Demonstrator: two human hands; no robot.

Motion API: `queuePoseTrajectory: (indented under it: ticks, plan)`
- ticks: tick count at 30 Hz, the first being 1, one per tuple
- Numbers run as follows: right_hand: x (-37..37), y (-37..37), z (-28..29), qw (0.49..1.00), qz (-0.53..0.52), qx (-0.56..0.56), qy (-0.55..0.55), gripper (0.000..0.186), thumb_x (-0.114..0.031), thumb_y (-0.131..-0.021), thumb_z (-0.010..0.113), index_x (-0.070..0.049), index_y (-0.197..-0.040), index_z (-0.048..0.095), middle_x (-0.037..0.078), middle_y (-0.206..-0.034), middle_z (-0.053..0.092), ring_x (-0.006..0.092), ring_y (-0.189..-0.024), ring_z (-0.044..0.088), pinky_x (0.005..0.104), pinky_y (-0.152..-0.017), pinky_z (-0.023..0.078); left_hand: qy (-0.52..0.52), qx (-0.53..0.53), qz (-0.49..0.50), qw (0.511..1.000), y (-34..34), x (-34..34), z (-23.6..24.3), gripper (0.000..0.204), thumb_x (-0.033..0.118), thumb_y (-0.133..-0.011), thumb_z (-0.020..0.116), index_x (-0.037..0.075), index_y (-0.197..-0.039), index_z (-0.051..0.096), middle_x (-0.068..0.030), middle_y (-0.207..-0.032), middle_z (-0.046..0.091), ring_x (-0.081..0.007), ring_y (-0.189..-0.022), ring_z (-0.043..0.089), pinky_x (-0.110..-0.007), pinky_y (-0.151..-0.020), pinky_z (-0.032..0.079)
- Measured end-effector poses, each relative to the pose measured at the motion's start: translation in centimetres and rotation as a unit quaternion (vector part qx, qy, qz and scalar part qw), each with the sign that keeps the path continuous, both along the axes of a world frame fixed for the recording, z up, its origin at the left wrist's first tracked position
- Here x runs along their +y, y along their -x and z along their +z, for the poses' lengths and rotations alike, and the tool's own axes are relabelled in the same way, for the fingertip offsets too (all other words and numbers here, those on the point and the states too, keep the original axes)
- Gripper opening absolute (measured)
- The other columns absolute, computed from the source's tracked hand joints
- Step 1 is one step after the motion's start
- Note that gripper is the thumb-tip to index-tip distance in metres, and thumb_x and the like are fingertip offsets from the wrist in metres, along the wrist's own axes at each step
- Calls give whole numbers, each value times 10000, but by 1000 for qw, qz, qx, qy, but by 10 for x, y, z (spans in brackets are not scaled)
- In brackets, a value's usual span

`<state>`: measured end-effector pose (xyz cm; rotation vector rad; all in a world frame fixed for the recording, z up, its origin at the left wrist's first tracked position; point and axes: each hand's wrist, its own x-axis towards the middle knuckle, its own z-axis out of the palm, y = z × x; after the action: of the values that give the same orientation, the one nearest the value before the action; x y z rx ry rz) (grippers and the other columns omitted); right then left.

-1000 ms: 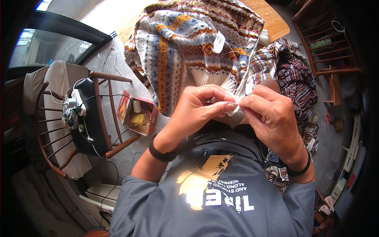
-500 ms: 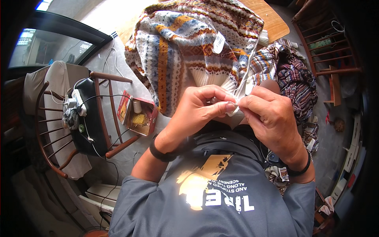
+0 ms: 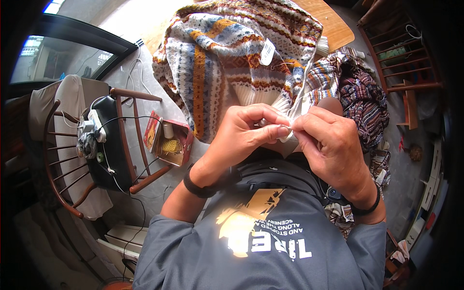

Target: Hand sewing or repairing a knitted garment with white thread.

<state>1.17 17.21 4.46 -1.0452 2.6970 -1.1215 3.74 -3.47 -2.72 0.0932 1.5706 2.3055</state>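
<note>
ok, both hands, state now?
Left hand: closed, pinching white material, exact kind unclear.
Right hand: closed, fingertips at the same white material.

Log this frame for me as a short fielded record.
Left hand: thumb and forefinger pinching white material
Right hand: pinching at the same spot
Exact item pinched: too small to tell
Knit garment: patterned, white tag, partly over wooden table
Left side: chair with power strip on its black seat; open red box containing spool
Right side: dark striped knit pile
</note>
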Motion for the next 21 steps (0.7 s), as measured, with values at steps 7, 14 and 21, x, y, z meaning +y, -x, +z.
queuePoseTrajectory:
  ticks: [7, 14, 21]
  plan:
    - [-1, -1, -1, 1000, -4, 1, 2, 106, 8, -817, 695, -27, -884, 622, 148, -818, 626, 371, -764, 657, 454, -640, 510, -5, 1, 0, 1000, 0, 0, -1, 145, 73, -943, 755, -17, -1056, 750, -44, -1017, 731, -96, -903, 704, -232, -747, 586]
    - [-2, -3, 0, 1000, -17, -4, 8, 109, 56, -819, 709, -9, -890, 659, 140, -799, 655, 312, -679, 663, 376, -590, 508, -6, 9, 1, 1000, -2, 0, -1, 140, 68, -943, 751, -17, -1055, 750, -55, -1053, 719, -101, -916, 702, -234, -748, 584]
    - [-3, -3, -4, 999, -20, -1, 49, 120, 72, -816, 733, 0, -895, 678, 127, -799, 677, 269, -640, 670, 334, -561, 506, -1, 17, 2, 1000, -2, 0, 0, 141, 71, -945, 751, -21, -1052, 749, -58, -1046, 722, -100, -906, 701, -232, -744, 579]
